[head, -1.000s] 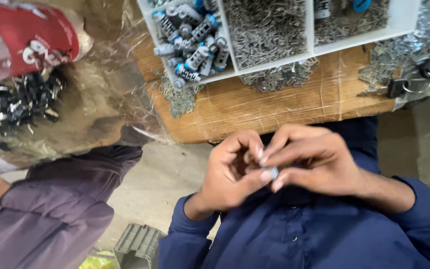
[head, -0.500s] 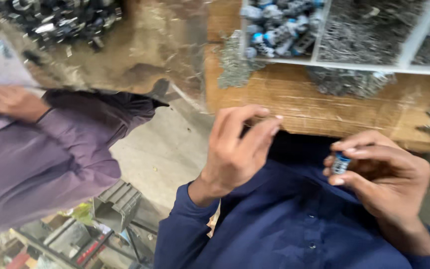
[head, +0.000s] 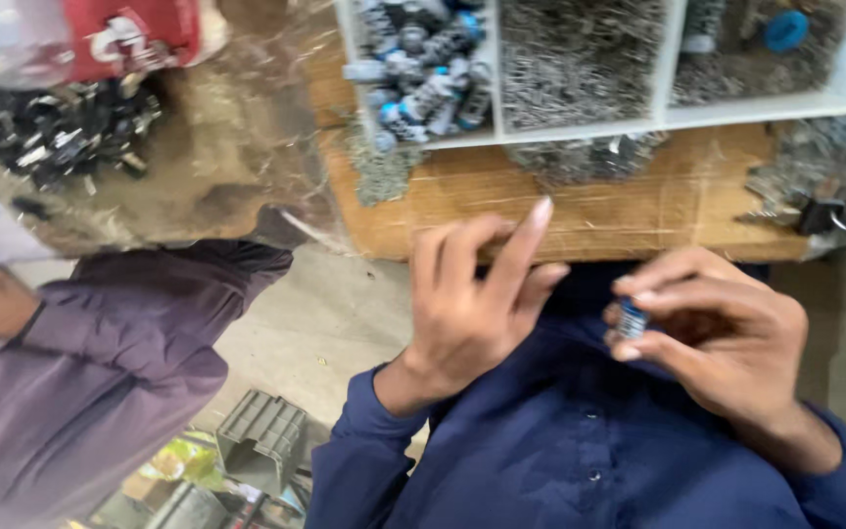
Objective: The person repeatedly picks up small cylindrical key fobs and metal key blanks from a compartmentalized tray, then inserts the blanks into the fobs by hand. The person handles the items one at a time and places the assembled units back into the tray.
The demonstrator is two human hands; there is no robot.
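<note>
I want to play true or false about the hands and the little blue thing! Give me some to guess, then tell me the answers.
1. The right hand pinches a small blue and silver part. True.
2. The left hand holds a hammer. False: it holds nothing, its fingers raised and apart.
3. A white divided tray sits on the wooden board. True.
4. Both hands are pressed together. False: they are apart.
5. Someone in a purple sleeve sits alongside. True.
</note>
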